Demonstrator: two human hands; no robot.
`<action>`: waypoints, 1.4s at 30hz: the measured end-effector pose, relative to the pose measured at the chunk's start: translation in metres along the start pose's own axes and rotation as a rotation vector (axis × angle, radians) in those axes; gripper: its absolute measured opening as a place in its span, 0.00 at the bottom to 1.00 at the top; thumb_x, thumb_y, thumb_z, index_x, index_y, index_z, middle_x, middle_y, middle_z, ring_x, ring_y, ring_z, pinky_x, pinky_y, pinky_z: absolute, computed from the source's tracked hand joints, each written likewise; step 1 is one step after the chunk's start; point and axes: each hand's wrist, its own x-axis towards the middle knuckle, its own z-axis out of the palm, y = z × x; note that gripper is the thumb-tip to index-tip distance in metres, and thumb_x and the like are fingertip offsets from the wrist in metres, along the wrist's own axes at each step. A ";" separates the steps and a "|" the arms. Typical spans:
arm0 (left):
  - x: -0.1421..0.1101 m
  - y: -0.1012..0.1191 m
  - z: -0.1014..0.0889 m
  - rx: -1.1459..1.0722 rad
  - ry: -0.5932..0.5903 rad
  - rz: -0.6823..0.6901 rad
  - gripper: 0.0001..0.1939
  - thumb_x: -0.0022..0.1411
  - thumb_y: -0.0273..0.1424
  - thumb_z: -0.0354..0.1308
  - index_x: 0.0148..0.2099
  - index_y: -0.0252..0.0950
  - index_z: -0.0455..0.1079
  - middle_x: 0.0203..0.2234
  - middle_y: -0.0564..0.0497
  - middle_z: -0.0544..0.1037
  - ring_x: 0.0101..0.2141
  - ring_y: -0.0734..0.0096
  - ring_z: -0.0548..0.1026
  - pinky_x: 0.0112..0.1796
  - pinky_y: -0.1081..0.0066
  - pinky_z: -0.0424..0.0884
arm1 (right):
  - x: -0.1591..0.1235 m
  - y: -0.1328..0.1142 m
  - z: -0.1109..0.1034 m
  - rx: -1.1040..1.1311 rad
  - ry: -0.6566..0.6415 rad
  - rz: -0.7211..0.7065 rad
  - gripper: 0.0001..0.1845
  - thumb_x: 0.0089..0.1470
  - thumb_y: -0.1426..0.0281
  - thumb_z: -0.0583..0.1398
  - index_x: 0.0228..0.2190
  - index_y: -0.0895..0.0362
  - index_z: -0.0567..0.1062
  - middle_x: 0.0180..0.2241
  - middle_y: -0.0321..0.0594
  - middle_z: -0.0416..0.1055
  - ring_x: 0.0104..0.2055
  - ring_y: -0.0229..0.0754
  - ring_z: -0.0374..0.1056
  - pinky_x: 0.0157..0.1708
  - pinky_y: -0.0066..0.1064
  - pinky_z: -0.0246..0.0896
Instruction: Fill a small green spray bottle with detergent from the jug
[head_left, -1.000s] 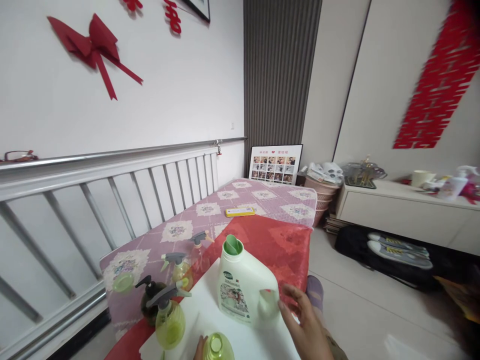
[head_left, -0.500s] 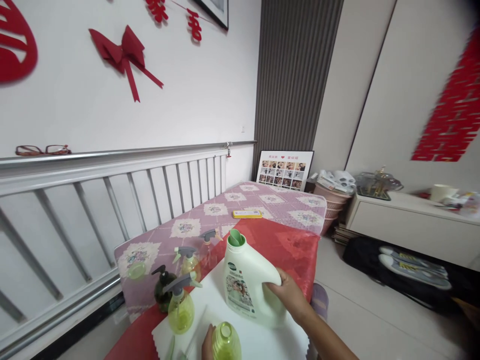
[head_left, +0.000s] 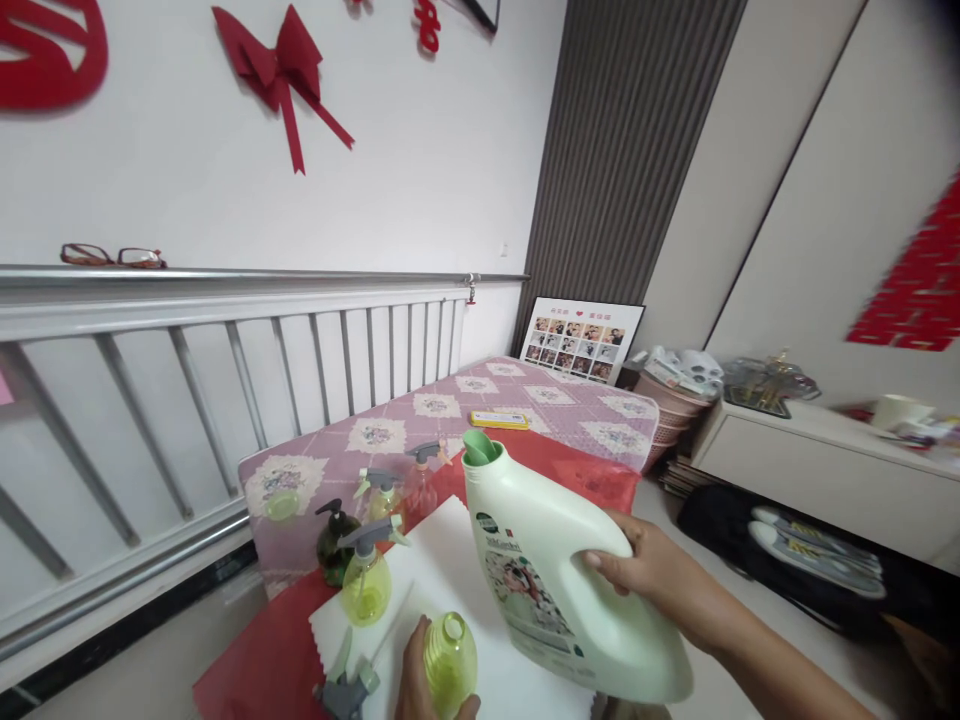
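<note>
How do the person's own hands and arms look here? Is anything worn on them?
Both are bare. The right hand and its forearm show no sleeve, glove, watch or bracelet up to the picture's edge. No ring shows on its fingers. Of the left hand only the thumb and part of the fingers show at the bottom edge, also uncovered; its wrist and arm are out of view.

We see the jug (head_left: 555, 590) tilted in our right hand (head_left: 660, 575), above the white mat (head_left: 442, 560). Our left hand (head_left: 416, 685) grips an open bottle (head_left: 450, 665) just left of the jug, with a loose sprayer head (head_left: 346, 685) further left. Behind them stand a spray bottle (head_left: 365, 580), a pump bottle (head_left: 335, 545) and two more sprayers (head_left: 401, 490). The railing (head_left: 225, 330) runs along the left.
</note>
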 end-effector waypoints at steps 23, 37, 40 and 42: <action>-0.002 0.000 -0.001 -0.064 -0.029 0.004 0.43 0.44 0.21 0.58 0.64 0.31 0.53 0.63 0.35 0.67 0.64 0.55 0.64 0.63 0.62 0.63 | -0.048 -0.028 -0.023 -0.272 -0.364 0.041 0.24 0.45 0.49 0.66 0.38 0.53 0.82 0.35 0.46 0.82 0.38 0.54 0.78 0.34 0.29 0.71; -0.004 0.011 -0.006 -0.050 -0.042 -0.012 0.44 0.44 0.21 0.57 0.66 0.26 0.51 0.63 0.33 0.66 0.63 0.54 0.65 0.63 0.61 0.63 | -0.043 -0.034 -0.011 -0.508 -0.348 -0.025 0.16 0.50 0.57 0.65 0.40 0.50 0.83 0.35 0.40 0.84 0.35 0.50 0.79 0.33 0.26 0.71; -0.004 0.010 -0.006 -0.068 -0.032 -0.008 0.44 0.44 0.21 0.58 0.66 0.29 0.52 0.63 0.36 0.67 0.63 0.55 0.66 0.63 0.62 0.62 | -0.042 -0.038 -0.009 -0.550 -0.340 -0.018 0.16 0.49 0.56 0.66 0.38 0.49 0.84 0.33 0.39 0.84 0.34 0.49 0.79 0.31 0.26 0.71; -0.004 0.010 -0.006 -0.081 -0.028 -0.010 0.44 0.44 0.21 0.58 0.66 0.31 0.52 0.63 0.36 0.67 0.63 0.55 0.65 0.63 0.62 0.62 | -0.042 -0.041 -0.008 -0.585 -0.330 -0.019 0.15 0.49 0.57 0.65 0.37 0.49 0.84 0.33 0.39 0.84 0.34 0.49 0.79 0.33 0.27 0.71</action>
